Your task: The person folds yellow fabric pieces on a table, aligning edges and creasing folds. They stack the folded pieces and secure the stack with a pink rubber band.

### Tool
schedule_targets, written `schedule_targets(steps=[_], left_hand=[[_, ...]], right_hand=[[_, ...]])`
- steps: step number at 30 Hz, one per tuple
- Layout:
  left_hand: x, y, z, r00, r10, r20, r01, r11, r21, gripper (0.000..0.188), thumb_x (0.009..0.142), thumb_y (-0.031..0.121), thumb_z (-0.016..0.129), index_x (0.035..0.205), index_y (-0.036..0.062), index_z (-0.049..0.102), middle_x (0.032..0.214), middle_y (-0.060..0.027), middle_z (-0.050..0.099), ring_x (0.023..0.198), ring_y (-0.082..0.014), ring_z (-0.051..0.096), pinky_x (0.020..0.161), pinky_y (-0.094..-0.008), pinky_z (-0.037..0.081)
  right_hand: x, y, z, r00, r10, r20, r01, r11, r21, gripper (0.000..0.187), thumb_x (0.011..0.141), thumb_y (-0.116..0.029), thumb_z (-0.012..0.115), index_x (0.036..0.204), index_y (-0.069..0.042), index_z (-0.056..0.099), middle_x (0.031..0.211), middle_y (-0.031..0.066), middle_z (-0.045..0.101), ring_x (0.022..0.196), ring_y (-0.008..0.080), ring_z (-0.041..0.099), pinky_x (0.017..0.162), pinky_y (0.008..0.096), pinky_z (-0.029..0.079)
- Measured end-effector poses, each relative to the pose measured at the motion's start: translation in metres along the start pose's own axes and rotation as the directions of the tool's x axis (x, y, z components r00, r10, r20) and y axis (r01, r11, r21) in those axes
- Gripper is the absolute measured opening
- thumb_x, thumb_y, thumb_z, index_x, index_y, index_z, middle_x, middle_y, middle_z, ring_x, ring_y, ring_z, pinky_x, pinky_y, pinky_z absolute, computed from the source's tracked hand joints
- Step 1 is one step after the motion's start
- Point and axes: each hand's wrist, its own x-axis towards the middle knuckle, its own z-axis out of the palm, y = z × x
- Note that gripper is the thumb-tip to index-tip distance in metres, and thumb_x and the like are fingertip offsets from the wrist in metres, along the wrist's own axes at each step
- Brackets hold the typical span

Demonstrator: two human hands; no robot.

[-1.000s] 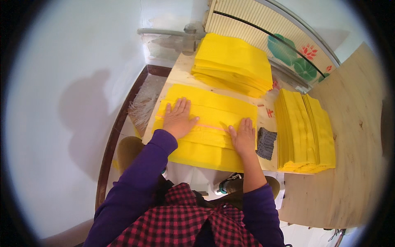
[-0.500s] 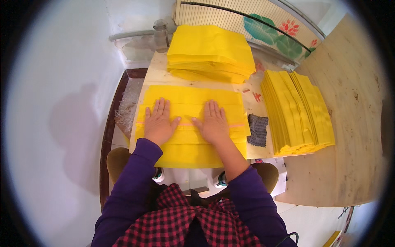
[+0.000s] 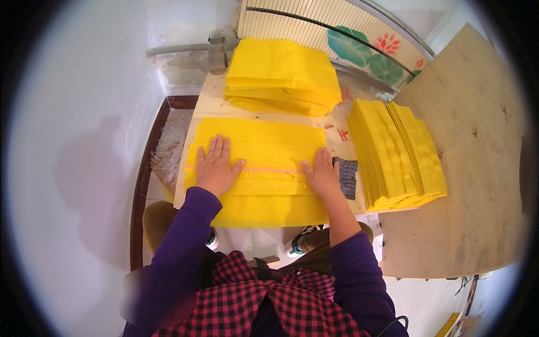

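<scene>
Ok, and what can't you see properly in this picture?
All in the head view:
The bits of yellow fabric under the left hand and right hand: the hands cover them.
How many layers the back yellow pile has: too thin to count.
The left purple sleeve's lower part: blurred.
The wooden board's right side: lost in the dark rim.

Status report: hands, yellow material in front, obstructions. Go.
Left hand flat on yellow material, left side. Right hand flat near its right edge. Pink line runs across, between hands. Gray cloth alongside, apparently not blocking.
</scene>
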Motion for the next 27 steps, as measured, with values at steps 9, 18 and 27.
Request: schedule_targets(steps=[9,18,27], left_hand=[[0.003,0.002,0.001,1.0,-0.001,-0.012,0.001,1.0,0.01,0.073,0.094,0.049,0.044,0.148,0.0031,0.028,0.156,-0.0142,0.024,0.146,-0.0246,0.019,0.118,-0.0479,0.008],[0.002,0.003,-0.001,1.0,-0.005,0.011,0.005,1.0,0.023,0.072,0.095,0.049,0.044,0.149,0.0034,0.027,0.157,-0.014,0.023,0.146,-0.0245,0.017,0.118,-0.0474,0.009],[0.003,0.004,-0.001,1.0,-0.007,0.02,0.006,0.999,0.053,0.072,0.095,0.05,0.043,0.149,0.004,0.027,0.157,-0.0134,0.022,0.146,-0.024,0.017,0.118,-0.0471,0.01]], right_hand=[[0.013,-0.069,-0.006,0.915,-0.344,-0.209,0.362,0.931,0.053,0.079,0.097,-0.055,0.036,0.146,0.006,0.025,0.154,0.0224,0.023,0.145,0.0323,0.018,0.116,0.049,0.016],[0.014,-0.047,0.018,0.962,-0.267,-0.048,0.266,0.964,-0.025,0.079,0.095,-0.056,0.035,0.15,-0.001,0.022,0.158,0.014,0.019,0.147,0.0236,0.014,0.118,0.0451,0.01],[0.0,0.042,-0.004,0.985,-0.012,-0.174,0.054,0.969,0.242,0.067,0.097,-0.046,0.04,0.145,0.0,0.031,0.153,0.0186,0.028,0.144,0.031,0.021,0.116,0.0492,0.014]])
